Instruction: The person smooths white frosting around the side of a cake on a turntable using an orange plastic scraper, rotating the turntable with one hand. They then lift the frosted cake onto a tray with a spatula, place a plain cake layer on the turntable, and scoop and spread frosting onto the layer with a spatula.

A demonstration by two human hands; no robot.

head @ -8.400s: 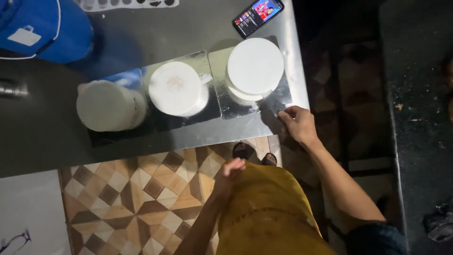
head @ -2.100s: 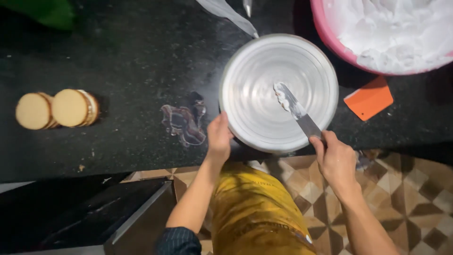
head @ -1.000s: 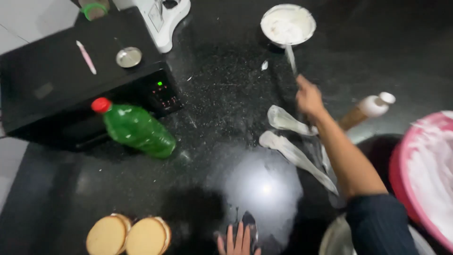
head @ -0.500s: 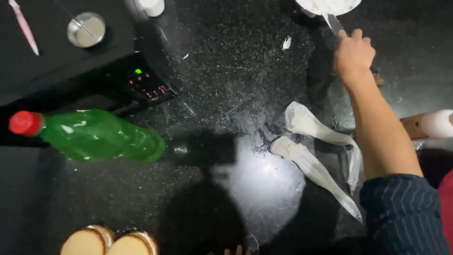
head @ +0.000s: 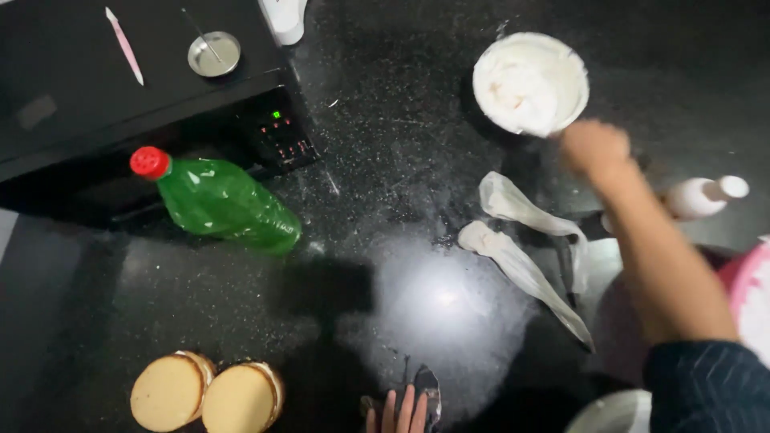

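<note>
My right hand is blurred and closed in a fist at the near rim of a white bowl of white cream at the far right of the black counter. It grips a palette knife whose blade is lost against the cream. Only the fingertips of my left hand show at the bottom edge, spread flat on the counter beside a small dark object. Two used piping bags lie crumpled under my right forearm.
A green bottle with a red cap lies on its side by a black appliance that carries a small metal dish. Two round sponge cakes sit at the near left. A rolling pin and pink tub are at the right.
The view has drifted so that the cream bowl is now fully seen. My right hand stays at the bowl's rim; my left fingertips show again at the bottom edge.
</note>
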